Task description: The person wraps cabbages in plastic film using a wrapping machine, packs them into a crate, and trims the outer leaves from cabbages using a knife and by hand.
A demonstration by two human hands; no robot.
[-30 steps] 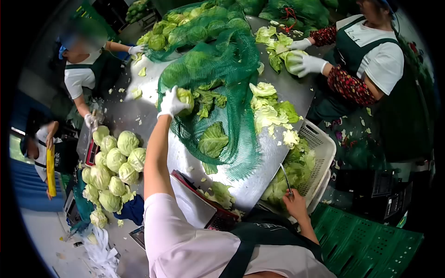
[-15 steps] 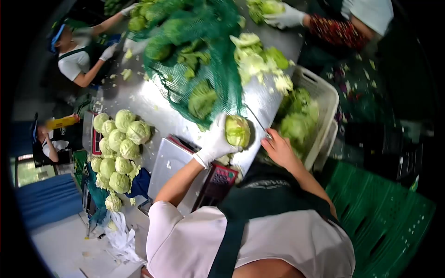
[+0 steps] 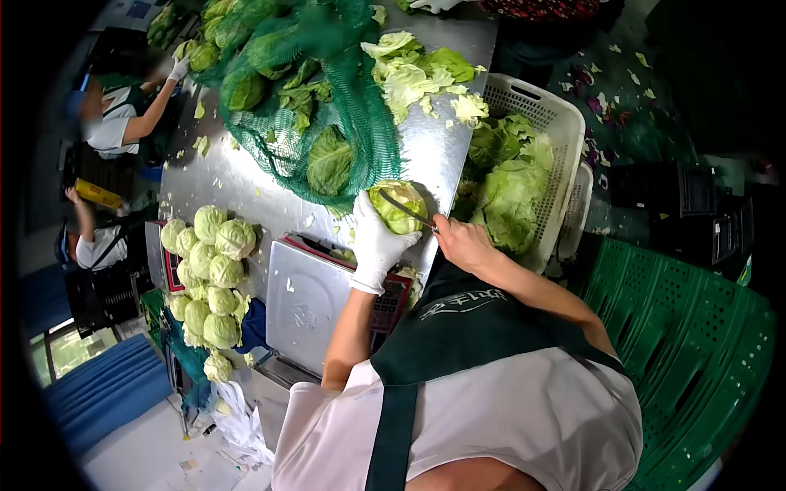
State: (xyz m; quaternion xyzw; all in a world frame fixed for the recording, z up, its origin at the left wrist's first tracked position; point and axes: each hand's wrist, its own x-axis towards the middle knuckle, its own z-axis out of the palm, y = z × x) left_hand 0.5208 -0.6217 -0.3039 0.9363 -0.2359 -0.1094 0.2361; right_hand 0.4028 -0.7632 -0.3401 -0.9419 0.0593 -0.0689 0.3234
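My left hand (image 3: 378, 247), in a white glove, grips a green cabbage (image 3: 395, 218) at the metal table's near edge. My bare right hand (image 3: 467, 244) is closed round the handle of a knife (image 3: 408, 210). Its curved, dark blade lies across the top of the cabbage; whether it cuts in, I cannot tell. Just beyond is a green mesh sack (image 3: 372, 139) with a leafy cabbage (image 3: 329, 160) inside. Loose pale leaves (image 3: 408, 82) are heaped on the table to the right of the sack.
A white crate (image 3: 565, 131) full of outer leaves (image 3: 517, 192) stands right of the table. Left are a scale (image 3: 303, 303) and piled trimmed cabbages (image 3: 214, 270). Green plastic crates (image 3: 679, 344) fill the lower right. Co-workers (image 3: 119, 119) stand at the far left; another's patterned sleeve shows at the top.
The knife has come from beside the cabbage onto its top, my right hand moving left with it. My left hand still holds the cabbage. The whole view has shifted.
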